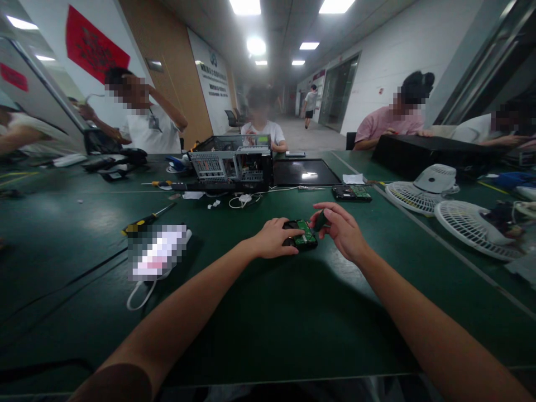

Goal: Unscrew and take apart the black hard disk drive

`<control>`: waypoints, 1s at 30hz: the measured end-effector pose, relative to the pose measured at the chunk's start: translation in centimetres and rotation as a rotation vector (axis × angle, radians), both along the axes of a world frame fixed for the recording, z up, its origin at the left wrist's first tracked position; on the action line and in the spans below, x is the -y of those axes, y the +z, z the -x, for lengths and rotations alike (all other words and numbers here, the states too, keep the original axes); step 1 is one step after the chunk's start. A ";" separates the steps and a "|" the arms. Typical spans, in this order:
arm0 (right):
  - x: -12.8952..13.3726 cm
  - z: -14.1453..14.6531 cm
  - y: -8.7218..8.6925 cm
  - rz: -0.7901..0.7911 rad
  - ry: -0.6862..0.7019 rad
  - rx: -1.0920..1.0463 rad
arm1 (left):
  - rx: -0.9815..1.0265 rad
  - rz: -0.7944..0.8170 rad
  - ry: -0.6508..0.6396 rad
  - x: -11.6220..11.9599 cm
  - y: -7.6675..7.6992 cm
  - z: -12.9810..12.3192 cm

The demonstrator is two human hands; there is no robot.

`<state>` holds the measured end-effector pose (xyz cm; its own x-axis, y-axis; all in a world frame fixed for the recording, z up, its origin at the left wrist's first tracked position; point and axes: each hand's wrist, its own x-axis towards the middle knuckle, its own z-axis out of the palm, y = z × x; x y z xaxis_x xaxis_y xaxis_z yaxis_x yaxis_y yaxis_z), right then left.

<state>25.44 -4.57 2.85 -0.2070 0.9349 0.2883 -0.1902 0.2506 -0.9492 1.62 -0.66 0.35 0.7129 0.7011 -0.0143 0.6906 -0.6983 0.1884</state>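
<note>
A hard drive [306, 239] lies on the green table with its green circuit board facing up. My left hand [277, 237] is closed over its left side, thumb at the near edge and fingers across the top. Between the thumb and fingers of my right hand [340, 226] is a small screwdriver [320, 220] with a dark handle. It is held just right of the drive's board. Its tip is too small to make out, so I cannot tell whether it touches the drive.
Beyond my hands stand an open computer case [230, 164] and a flat dark screen [306, 172]. Another hard drive [352, 193] and white fan parts [419, 190] lie to the right. A phone [159, 252] and a yellow-black screwdriver [144, 221] lie left. Several people sit around the table.
</note>
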 end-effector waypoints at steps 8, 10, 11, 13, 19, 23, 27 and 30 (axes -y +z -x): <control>-0.3 0.0 -0.2 0.039 -0.013 -0.042 | 0.009 0.019 0.001 0.1 0.1 0.0; -0.3 0.0 -0.3 0.049 -0.007 -0.052 | 0.006 0.023 0.000 0.0 0.1 0.0; -0.4 0.0 -0.3 0.049 -0.003 -0.055 | 0.005 0.022 -0.002 0.0 0.1 0.0; -0.4 0.0 -0.3 0.041 0.000 -0.052 | 0.008 0.016 -0.004 -0.1 0.0 0.0; -0.5 0.0 0.4 0.005 -0.023 0.039 | 0.007 0.007 0.002 0.2 -0.1 0.1; -0.1 -0.1 1.0 -0.019 -0.022 0.129 | 0.005 -0.027 0.002 0.7 -0.3 0.2; 0.6 0.1 0.8 -0.047 -0.102 0.105 | 0.002 -0.057 0.023 1.7 -0.5 0.2; 1.2 0.7 0.6 -0.051 -0.184 0.051 | -0.009 -0.065 0.044 2.9 -0.4 0.4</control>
